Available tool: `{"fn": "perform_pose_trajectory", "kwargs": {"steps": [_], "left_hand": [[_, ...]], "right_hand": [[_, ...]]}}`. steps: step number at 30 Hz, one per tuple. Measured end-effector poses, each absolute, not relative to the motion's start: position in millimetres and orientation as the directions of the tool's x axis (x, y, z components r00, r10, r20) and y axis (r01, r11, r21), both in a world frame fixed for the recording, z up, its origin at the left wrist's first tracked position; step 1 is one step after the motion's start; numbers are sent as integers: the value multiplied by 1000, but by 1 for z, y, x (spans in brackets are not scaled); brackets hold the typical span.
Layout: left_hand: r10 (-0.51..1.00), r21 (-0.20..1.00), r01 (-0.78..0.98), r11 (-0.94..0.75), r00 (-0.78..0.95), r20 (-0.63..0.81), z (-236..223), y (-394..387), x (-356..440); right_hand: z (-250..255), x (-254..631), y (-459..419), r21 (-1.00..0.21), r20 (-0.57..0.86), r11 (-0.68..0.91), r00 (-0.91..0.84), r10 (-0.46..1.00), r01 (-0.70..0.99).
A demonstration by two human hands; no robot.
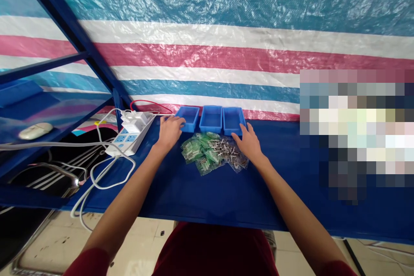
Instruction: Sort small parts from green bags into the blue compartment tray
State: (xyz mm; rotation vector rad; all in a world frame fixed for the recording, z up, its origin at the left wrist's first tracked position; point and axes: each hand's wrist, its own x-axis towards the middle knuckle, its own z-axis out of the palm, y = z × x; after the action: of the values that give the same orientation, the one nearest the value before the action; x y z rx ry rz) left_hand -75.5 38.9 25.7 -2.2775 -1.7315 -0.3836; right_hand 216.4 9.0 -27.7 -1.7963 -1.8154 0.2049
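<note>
Both hands found open, fingers loosely spread and pinching nothing: the left hand [170,133] at the corner of the left blue plastic tray [187,117], the right hand [248,144] at the front of the right blue plastic tray [233,120], with clear bags of small metal pins [213,153] lying between and just below them on the blue-covered bench [194,198].

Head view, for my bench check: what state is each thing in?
three blue plastic bins, upright in a row
left hand, open, palm down, by the bins
right hand, open, palm down, by the bins
clear bags of green-sleeved parts, piled, overlapping
clear bag of metal rivets, lying flat
white power strip, plugs inserted
</note>
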Motion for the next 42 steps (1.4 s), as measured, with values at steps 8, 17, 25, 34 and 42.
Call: {"fn": "perform_pose_trajectory", "kwargs": {"steps": [8,17,25,34,42], "left_hand": [[928,10,943,-331,324,183,17,54,-62],[924,69,931,-357,342,170,8,58,-62],[932,-46,944,-328,331,148,14,57,-69],[920,-51,930,-363,366,140,11,55,-67],[935,-78,943,-323,331,127,11,55,-62]], "right_hand": [[-25,217,17,-442,296,81,60,953,893],[-19,217,22,-398,307,83,48,951,914],[-21,219,26,-393,321,112,22,947,913],[-21,225,28,-416,324,144,-2,946,898],[-23,232,30,-418,336,180,-33,941,890]]}}
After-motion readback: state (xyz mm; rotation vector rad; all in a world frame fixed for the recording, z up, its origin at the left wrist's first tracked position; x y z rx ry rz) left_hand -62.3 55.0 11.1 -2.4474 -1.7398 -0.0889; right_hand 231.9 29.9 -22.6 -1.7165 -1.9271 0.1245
